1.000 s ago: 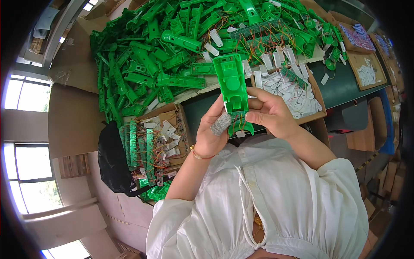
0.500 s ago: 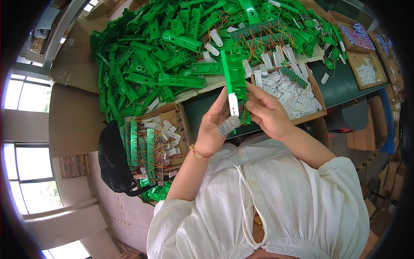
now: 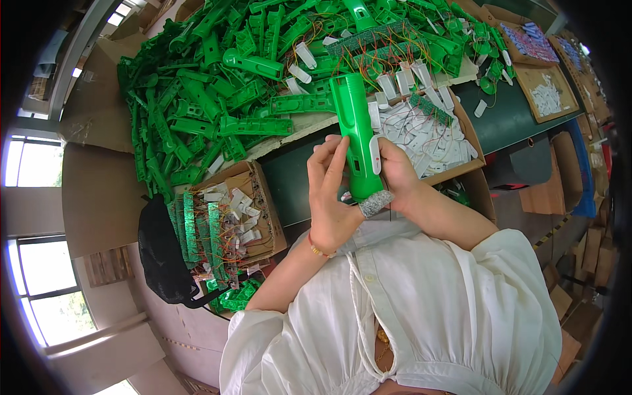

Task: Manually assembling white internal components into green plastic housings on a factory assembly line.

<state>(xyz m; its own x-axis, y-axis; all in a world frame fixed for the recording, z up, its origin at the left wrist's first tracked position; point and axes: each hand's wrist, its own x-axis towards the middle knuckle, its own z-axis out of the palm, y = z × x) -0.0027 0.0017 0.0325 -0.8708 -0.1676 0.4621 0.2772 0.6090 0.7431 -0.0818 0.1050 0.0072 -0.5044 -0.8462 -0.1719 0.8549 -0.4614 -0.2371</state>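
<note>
In front of my chest stands a green plastic housing half [image 3: 355,131], long and trough-shaped, its smooth outer side toward me. A white plastic piece [image 3: 376,155] with a small red mark sits along its right edge. My left hand [image 3: 330,197] is closed on the housing's left side, fingers pressed on the face and the grey-wrapped thumb at its bottom end. From the right, my right hand [image 3: 399,172] grips the housing by the white piece; its fingertips are partly hidden behind. A thin dark wire hangs below the housing.
A large heap of green housings [image 3: 204,99] fills the far left of the table. Circuit boards [image 3: 388,46] with wires lie behind the hands. A carton of white pieces [image 3: 428,141] is at right, another carton [image 3: 266,204] with boards at left, beside a black mesh bag [image 3: 161,253].
The housing has been turned from its ribbed inner side to its smooth outer side. The white piece now shows on the right edge, and my left fingers lie across the face.
</note>
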